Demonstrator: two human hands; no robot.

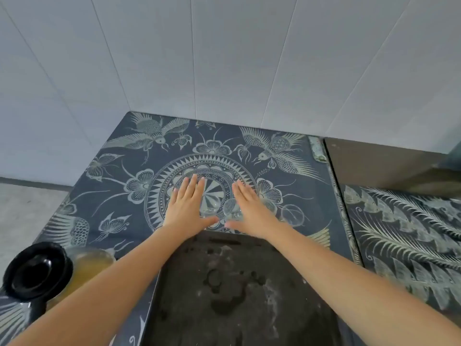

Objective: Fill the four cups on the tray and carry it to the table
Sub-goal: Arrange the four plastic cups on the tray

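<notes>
Two flat hands, our left hand [186,204] and right hand [250,207], lie with fingers spread near small clear glass cups [208,211] just past the dark tray's [224,283] far edge on the patterned counter [119,156]; glass breaks and slips, so we should hold their sides.

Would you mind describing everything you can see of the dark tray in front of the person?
The tray is a flat, dark, near-black sheet with a thin raised rim, seemingly metal. Its surface looks worn, mottled with darker stains and pale scuffs. It lies flat on the patterned blue cloth, its near end cut off by the picture's lower edge. Nothing stands on its visible part; the clear cups sit just beyond its far edge. Both forearms cross above it.
</notes>
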